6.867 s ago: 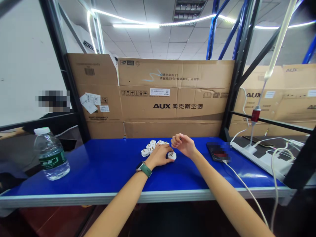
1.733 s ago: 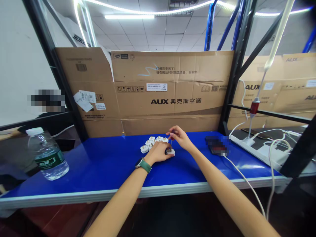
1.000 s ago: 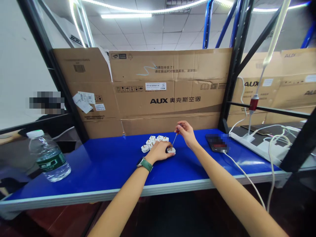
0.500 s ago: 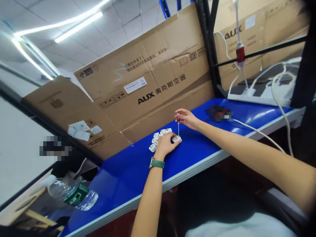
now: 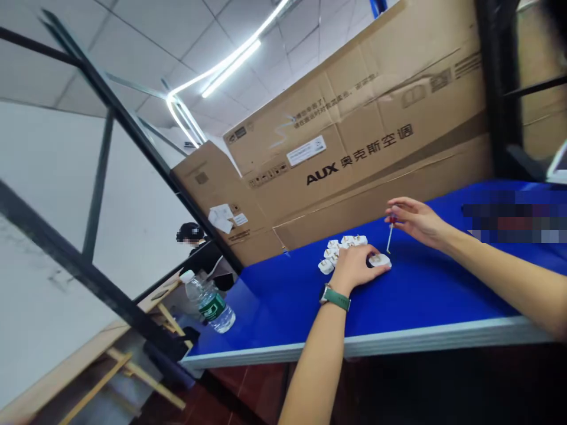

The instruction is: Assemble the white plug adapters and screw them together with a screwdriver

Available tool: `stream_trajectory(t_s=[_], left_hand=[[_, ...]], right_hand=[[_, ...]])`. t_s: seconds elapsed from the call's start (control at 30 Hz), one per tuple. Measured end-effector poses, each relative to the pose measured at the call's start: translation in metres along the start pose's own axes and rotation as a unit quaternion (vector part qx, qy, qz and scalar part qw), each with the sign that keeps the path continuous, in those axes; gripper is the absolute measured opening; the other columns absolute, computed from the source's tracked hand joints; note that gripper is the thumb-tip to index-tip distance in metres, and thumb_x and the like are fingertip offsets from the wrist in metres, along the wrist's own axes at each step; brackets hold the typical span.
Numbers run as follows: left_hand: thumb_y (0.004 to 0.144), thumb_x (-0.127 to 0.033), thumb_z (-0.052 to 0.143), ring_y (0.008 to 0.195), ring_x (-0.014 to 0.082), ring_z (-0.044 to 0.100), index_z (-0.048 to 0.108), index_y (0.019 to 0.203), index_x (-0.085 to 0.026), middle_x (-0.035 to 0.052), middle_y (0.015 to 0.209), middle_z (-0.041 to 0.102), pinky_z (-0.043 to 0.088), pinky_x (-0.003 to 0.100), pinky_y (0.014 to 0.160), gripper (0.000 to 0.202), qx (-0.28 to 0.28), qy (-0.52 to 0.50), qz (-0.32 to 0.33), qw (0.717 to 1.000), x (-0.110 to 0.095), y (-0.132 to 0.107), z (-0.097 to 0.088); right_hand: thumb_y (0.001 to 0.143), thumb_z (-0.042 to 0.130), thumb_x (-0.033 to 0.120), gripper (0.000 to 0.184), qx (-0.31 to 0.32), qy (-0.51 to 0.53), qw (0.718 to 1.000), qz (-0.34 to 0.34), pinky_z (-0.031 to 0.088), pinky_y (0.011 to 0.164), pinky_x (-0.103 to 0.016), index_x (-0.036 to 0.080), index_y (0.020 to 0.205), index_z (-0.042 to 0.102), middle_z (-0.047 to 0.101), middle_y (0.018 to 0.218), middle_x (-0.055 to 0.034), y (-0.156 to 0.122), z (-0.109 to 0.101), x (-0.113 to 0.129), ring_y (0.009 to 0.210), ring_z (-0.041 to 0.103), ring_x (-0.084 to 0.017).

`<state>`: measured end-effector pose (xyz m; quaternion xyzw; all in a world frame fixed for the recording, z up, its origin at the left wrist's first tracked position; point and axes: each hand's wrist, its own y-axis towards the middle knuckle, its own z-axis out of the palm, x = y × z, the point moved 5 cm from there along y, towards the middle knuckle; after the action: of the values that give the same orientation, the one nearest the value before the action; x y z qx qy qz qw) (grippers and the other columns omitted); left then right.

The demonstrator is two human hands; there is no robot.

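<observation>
My left hand (image 5: 357, 268), with a green watch on its wrist, is closed over a white plug (image 5: 381, 260) and presses it onto the blue table (image 5: 287, 307). My right hand (image 5: 414, 220) pinches a small red-handled screwdriver (image 5: 390, 232), tip down on that plug. Several more white plugs (image 5: 339, 249) lie in a cluster just behind my left hand.
A large AUX cardboard box (image 5: 354, 153) stands along the back of the table. A water bottle (image 5: 208, 298) sits at the table's far left end. A blurred-out object (image 5: 514, 215) lies to the right. Another person (image 5: 190, 233) is behind the black frame post (image 5: 133, 127) on the left.
The view has swung left and tilted. My hands stay on the plug, and the screwdriver now leans a little instead of standing upright.
</observation>
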<state>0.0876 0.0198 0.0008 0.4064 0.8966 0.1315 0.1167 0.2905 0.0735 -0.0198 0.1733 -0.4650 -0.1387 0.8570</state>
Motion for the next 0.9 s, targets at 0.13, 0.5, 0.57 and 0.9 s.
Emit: stream_trajectory(t_s=[0.13,0.5,0.57,0.9], left_hand=[[0.085,-0.053,0.069,0.098,0.0227,0.068,0.07,0.107,-0.025,0.0014,0.103,0.075,0.047,0.033,0.088,0.035,-0.001,-0.002,0.004,1.0,0.0,-0.001,-0.002],[0.085,-0.047,0.069,0.104,0.0278,0.067,0.072,0.101,-0.023,0.0065,0.106,0.075,0.044,0.038,0.094,0.028,-0.011,-0.011,0.005,1.0,-0.001,0.0,-0.006],[0.085,-0.047,0.068,0.102,0.0275,0.067,0.072,0.1,-0.023,0.0072,0.105,0.075,0.044,0.038,0.093,0.028,-0.01,-0.011,0.006,1.0,-0.002,0.0,-0.007],[0.088,-0.061,0.063,0.106,0.028,0.065,0.071,0.1,-0.023,0.0068,0.11,0.071,0.043,0.041,0.095,0.04,-0.032,-0.014,0.007,0.999,-0.004,-0.001,-0.01]], right_hand=[[0.07,0.089,0.039,0.041,0.02,-0.019,1.0,-0.004,0.057,0.071,-0.032,0.027,0.103,0.069,0.071,0.092,-0.0007,0.001,0.007,0.004,0.078,0.07,-0.017],[0.077,0.08,0.051,0.045,0.037,-0.189,0.98,-0.044,0.059,0.071,-0.033,0.023,0.11,0.067,0.073,0.102,-0.0063,0.0,0.023,0.023,0.081,0.073,-0.02],[0.078,0.078,0.051,0.042,0.058,-0.21,0.975,-0.033,0.06,0.073,-0.036,0.022,0.106,0.066,0.074,0.105,-0.0079,0.0,0.027,0.02,0.086,0.074,-0.023],[0.08,0.076,0.045,0.032,0.034,-0.206,0.977,-0.052,0.061,0.075,-0.035,0.023,0.1,0.062,0.074,0.109,-0.0058,-0.001,0.029,0.024,0.095,0.074,-0.023]])
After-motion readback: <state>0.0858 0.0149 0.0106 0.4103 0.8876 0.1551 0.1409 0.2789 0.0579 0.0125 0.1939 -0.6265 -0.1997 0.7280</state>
